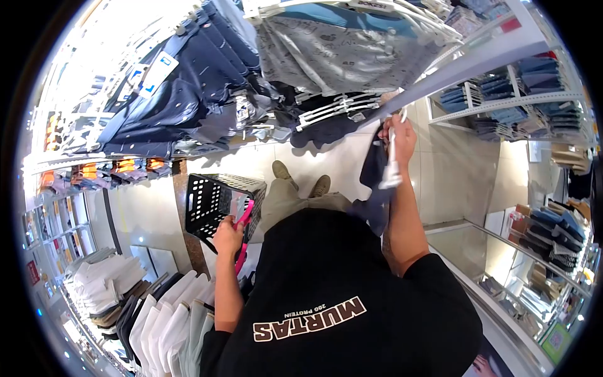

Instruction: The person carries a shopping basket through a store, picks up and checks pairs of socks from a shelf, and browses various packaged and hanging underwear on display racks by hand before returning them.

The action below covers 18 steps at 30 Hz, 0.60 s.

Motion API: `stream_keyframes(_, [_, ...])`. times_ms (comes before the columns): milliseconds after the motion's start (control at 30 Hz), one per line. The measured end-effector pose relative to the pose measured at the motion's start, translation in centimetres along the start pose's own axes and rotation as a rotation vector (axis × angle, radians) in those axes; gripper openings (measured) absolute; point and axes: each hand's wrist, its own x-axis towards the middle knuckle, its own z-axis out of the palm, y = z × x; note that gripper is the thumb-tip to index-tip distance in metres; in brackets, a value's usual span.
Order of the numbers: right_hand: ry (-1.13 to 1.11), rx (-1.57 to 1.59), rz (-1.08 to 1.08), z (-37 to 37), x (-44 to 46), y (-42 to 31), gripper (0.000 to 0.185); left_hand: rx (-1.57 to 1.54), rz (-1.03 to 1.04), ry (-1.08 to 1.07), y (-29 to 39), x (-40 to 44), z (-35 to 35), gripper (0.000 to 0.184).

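Note:
My left hand [228,236] is closed around the pink handle [241,254] of a black shopping basket [204,210] with perforated sides. The basket hangs to the left of my legs, and something pale and see-through shows inside it. On the right, my right hand [402,134] grips a white clothes hanger [392,164] just under a rail. Dark navy clothing [372,166] hangs from that hanger beside my forearm; its exact kind is unclear. Close by, more white hangers [339,108] with dark clothes sit on the rack.
Navy patterned garments [182,94] and grey printed ones [333,50] hang ahead. A metal rail [465,63] slants across the upper right. White clothes [169,320] hang at lower left. Folded jeans [496,100] fill shelves at right. Tiled floor [433,166] lies beyond my feet.

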Motion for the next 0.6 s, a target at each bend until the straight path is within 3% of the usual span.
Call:
stream_keyframes(100, [-0.054, -0.286, -0.247, -0.5, -0.7, 2.2, 0.022, -0.017, 0.179, 0.126, 2.6, 0.1, -0.7, 0.037])
stream_keyframes(133, [-0.030, -0.410, -0.180, 0.5, -1.9, 0.8, 0.020, -0.057, 0.254, 0.174, 3.8, 0.5, -0.7, 0.037])
stream_keyframes(200, [-0.150, -0.648, -0.393, 1.0, -2.9, 1.2, 0.017, -0.400, 0.314, 0.048, 9.0, 0.9, -2.3, 0.038])
stream_keyframes(267, [-0.272, -0.818, -0.458, 1.3, -4.2, 2.0, 0.009, -0.714, 0.443, -0.062, 12.7, 2.1, -0.7, 0.042])
stream_keyframes(433, [-0.390, -0.703, -0.254, 3.0, -7.5, 3.2, 0.013, -0.417, 0.885, 0.162, 22.3, 1.0, -1.2, 0.037])
stream_keyframes(533, [-0.557, -0.633, -0.076, 3.3, -7.8, 2.9, 0.018, -0.331, 0.633, -0.026, 22.7, 1.1, -0.1, 0.025])
stream_keyframes(600, [-0.742, -0.598, -0.011, 2.6, -6.5, 2.4, 0.022, -0.322, 0.649, 0.005, 21.1, 1.9, 1.1, 0.018])
